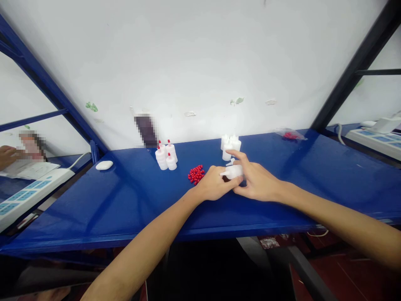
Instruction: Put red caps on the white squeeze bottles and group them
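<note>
A small white squeeze bottle (234, 172) lies tilted on its side between my two hands, its bare nozzle pointing left. My left hand (215, 184) is closed around its front and underside, with the thumb along the lower edge. At the base end, my right hand (258, 180) grips it, index finger raised and thumb below. Just behind my hands stand several white bottles (232, 145) in a group. Left of my left hand is a pile of small red caps (196, 174). Further left, several white bottles with red tips (166, 155) stand upright together.
A white rounded object (104, 165) lies on the left of the blue table (131, 209). A clear bag with red pieces (290, 135) is at the back right. Power strips (29, 194) flank the table beyond blue and black frame posts. Another person's hand (8, 156) shows far left.
</note>
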The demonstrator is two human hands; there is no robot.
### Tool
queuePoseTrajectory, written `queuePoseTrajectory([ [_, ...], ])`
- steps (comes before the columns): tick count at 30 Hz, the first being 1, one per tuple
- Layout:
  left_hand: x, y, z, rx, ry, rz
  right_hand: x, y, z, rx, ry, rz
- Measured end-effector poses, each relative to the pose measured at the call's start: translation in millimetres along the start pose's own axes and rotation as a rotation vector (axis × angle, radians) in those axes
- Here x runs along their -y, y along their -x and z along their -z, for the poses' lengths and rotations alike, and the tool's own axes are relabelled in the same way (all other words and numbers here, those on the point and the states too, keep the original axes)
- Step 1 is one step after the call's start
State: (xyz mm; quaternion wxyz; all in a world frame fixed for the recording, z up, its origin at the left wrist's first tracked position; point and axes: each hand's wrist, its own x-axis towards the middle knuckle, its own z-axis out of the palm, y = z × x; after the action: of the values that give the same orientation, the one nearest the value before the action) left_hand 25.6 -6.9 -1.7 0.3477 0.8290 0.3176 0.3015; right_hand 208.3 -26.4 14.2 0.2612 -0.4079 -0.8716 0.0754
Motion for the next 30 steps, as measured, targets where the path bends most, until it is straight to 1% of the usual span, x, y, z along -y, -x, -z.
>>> queuePoseTrajectory([
  [5, -2, 0, 2.0, 0.058, -0.022, 0.001, -1, 4, 5, 0.054, 0.139, 0.092],
  [11, 2, -2, 2.7, 0.109, -0.018, -0.021, -5, 5, 4, 0.012, 0.335, 0.286],
  [14, 2, -2, 3.0, 0.109, -0.009, -0.032, -11, 5, 2, -0.002, 0.338, 0.35],
  [16, -1, -1, 3.9, 0.137, -0.022, -0.019, -16, 6, 0, -0.019, 0.285, 0.346],
  [18, -6, 0, 5.8, 0.166, -0.044, 0.017, -21, 6, 0, -0.063, 0.184, 0.268],
  [20, -10, 0, 8.4, 0.157, -0.057, 0.072, -27, 6, 2, -0.132, 0.05, 0.12],
  [22, -12, 1, 11.2, 0.121, -0.075, 0.13, -32, 6, 4, -0.175, -0.111, -0.034],
  [24, -13, 0, 13.4, 0.093, -0.1, 0.173, -35, 6, 7, -0.165, -0.306, -0.134],
  [26, -12, -2, 14.0, 0.073, -0.126, 0.201, -37, 6, 8, -0.129, -0.495, -0.198],
  [28, -9, -5, 12.8, 0.044, -0.138, 0.219, -39, 7, 7, -0.111, -0.633, -0.247],
  [30, -4, -10, 10.3, -0.002, -0.154, 0.208, -41, 7, 5, -0.107, -0.718, -0.283],
])
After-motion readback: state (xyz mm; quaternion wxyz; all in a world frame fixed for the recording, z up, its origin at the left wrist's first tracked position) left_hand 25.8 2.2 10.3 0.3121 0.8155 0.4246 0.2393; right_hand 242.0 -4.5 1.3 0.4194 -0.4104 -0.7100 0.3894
